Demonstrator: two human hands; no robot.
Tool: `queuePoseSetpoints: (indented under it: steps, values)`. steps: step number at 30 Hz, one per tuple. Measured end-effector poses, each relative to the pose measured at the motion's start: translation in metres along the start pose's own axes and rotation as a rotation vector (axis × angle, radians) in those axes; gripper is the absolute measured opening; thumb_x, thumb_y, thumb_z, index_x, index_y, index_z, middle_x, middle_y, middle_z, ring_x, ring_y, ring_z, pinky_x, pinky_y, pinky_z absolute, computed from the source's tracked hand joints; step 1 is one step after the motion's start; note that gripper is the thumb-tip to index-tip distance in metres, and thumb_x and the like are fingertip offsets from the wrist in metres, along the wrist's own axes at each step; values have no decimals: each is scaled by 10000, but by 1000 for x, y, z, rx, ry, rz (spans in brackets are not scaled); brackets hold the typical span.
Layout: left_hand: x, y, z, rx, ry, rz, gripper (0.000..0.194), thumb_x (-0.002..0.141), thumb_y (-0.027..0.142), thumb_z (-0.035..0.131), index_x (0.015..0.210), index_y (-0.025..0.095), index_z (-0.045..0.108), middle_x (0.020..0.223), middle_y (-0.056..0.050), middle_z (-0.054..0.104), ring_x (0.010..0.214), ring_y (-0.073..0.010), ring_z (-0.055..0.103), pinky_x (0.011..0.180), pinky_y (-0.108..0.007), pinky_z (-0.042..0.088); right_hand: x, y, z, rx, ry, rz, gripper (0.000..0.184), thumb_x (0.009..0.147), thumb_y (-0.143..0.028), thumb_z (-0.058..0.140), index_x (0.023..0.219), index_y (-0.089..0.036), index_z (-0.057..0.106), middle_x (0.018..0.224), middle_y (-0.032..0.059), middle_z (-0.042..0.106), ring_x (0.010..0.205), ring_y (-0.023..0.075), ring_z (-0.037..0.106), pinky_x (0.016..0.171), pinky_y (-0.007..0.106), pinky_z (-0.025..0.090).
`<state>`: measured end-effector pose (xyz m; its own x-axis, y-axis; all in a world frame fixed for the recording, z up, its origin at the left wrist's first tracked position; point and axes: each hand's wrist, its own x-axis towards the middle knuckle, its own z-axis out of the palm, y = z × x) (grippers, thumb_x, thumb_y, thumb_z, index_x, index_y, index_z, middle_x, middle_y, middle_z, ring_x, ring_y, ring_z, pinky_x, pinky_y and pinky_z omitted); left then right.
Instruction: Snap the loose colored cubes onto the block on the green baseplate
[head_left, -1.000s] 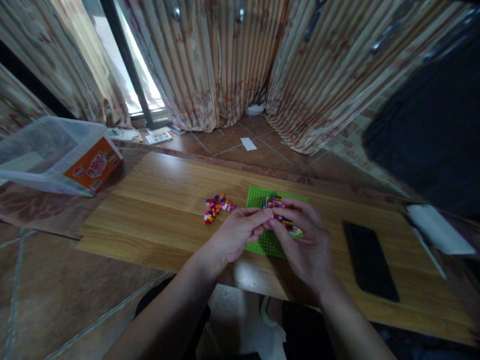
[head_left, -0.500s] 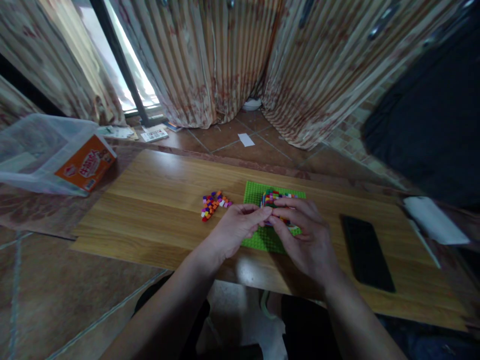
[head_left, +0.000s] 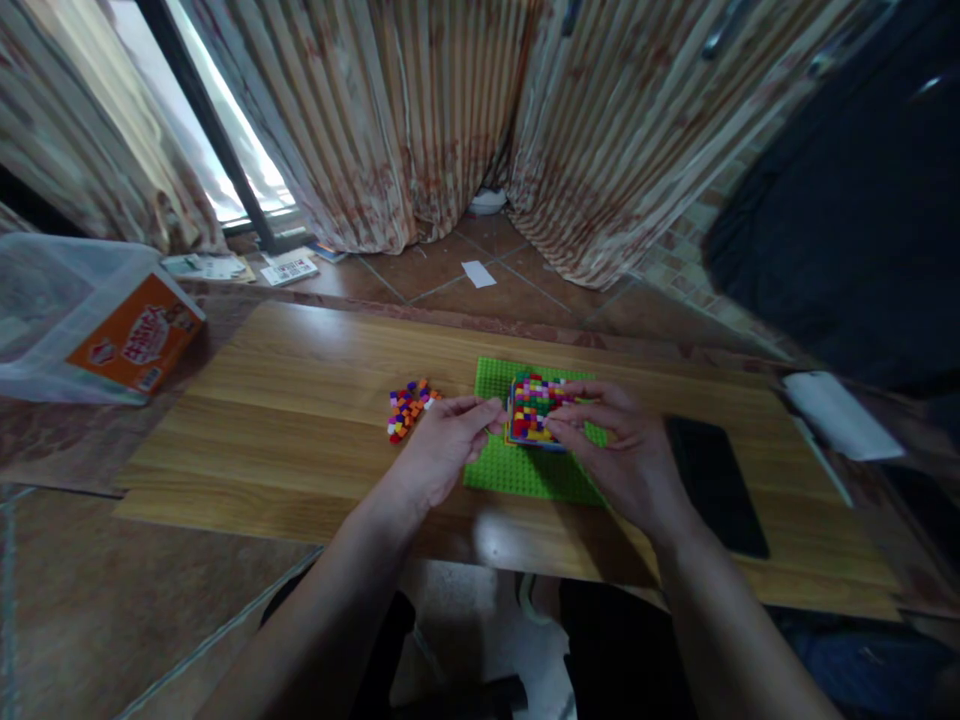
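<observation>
A block built of small multicoloured toy bricks (head_left: 531, 402) sits on a green studded baseplate (head_left: 517, 475) on the table. My left hand (head_left: 450, 440) is at the block's left side, thumb and forefinger pinched together; whatever lies between them is too small to make out. Over the block's right part is my right hand (head_left: 619, 445), its thumb and forefinger close together at the top bricks and the other fingers reaching across the right edge. These fingers hide that side and anything they grip. Loose small bricks (head_left: 405, 408) lie in a pile left of the baseplate.
A black phone (head_left: 716, 485) lies on the wooden table (head_left: 285, 430) to the right. Beyond the right end is a white flat object (head_left: 840, 415). At far left stands a clear plastic bin (head_left: 97, 330) with an orange label. Curtains (head_left: 442, 130) hang behind.
My hands have moved apart: the left has drawn away to the left from the right hand's fingertips. More of the block's top now shows. The view has shifted slightly.
</observation>
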<state>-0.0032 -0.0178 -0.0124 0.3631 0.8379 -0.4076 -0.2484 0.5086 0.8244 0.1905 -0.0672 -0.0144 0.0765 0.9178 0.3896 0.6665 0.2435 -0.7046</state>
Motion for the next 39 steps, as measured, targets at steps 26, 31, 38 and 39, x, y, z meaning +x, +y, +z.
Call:
queuePoseSetpoints:
  steps: [26,31,38,39]
  values:
    - [3,-4,-1,-198,6,-24,202,754,280,740,705,87,711,679,-24,594,500,-19,397,422,-148,230,-6,6,13,-104,14,-19,105,809,-247,676,726,-274,736,1059,39,671,1036,239,622,910,461,506]
    - [4,-3,-3,-328,35,-54,193,803,256,709,717,83,704,685,-20,592,519,-22,430,439,-139,293,-5,3,15,-147,10,-29,124,808,-224,669,707,-262,731,1024,44,675,1003,239,627,894,449,504]
    - [0,5,2,-511,31,-112,383,933,400,534,807,88,717,805,-99,671,736,-121,623,676,-208,520,-6,0,14,-158,37,-79,113,830,-257,660,740,-257,728,1040,54,684,996,246,645,872,452,523]
    - [-1,6,3,-529,10,-120,412,940,425,510,824,88,717,842,-118,687,790,-144,643,732,-233,535,-6,-2,13,-155,54,-106,100,838,-256,659,768,-260,731,1054,55,686,1009,248,644,881,457,521]
